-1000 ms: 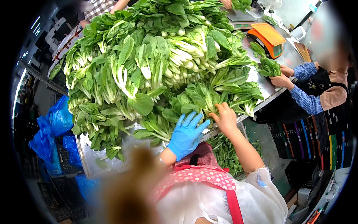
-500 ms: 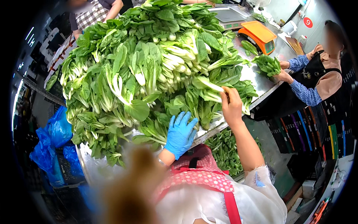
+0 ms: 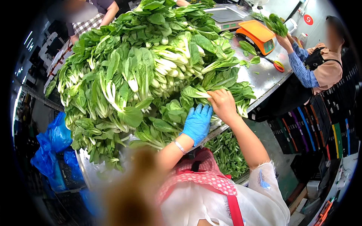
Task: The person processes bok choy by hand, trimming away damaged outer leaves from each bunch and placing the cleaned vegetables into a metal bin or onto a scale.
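A tall heap of leafy green bok choy (image 3: 128,71), with pale stems showing, covers the metal table. My right hand (image 3: 222,105) is bare and pinches the pale stem end of one bok choy (image 3: 194,93), whose leaves point left over the near right side of the heap. Close beside it, my left hand (image 3: 198,122) wears a blue glove. Its fingers are stretched out and a little apart on the greens at the table's near edge, and the fingertips lie just below the held stem.
An orange scale (image 3: 257,34) stands at the back right, near scissors (image 3: 278,66) and loose leaves. Across the table's right end a co-worker (image 3: 320,67) lifts a bunch of greens. Below the near edge sits a crate of greens (image 3: 228,154). Blue plastic bags (image 3: 56,135) are at left.
My right hand has drawn left and slightly down with the bok choy. My gloved left hand has moved right, towards it. The co-worker has raised the bunch, and scissors now show on the table.
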### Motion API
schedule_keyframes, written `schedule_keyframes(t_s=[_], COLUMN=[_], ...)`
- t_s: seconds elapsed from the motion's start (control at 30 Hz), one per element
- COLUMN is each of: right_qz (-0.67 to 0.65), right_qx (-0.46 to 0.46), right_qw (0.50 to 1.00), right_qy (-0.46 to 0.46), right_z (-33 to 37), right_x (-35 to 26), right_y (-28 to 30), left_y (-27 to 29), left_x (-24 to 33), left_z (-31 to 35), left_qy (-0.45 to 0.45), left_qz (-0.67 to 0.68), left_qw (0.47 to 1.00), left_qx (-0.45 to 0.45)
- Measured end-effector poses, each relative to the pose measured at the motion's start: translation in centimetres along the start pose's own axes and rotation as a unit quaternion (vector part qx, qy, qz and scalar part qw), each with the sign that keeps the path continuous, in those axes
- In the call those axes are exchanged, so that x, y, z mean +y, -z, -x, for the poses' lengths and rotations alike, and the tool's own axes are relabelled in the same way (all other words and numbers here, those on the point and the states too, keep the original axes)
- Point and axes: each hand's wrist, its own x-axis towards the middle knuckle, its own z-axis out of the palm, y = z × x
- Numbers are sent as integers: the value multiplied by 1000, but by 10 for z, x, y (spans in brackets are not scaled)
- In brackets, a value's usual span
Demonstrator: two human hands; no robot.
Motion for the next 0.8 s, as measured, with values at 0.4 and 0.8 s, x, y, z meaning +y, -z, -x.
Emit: schedule_keyframes(t_s=[0.4,0.8], right_qz=[-736,-894], right_qx=[133,-45], right_qw=[504,89], right_qy=[-432,-437], right_z=[40,114], right_x=[-14,-84], right_y=[23,-2], left_y=[13,30], left_x=[4,6], left_z=[14,70], left_qy=[-13,245], left_qz=[156,851], left_qw=[985,461], left_qx=[66,-55])
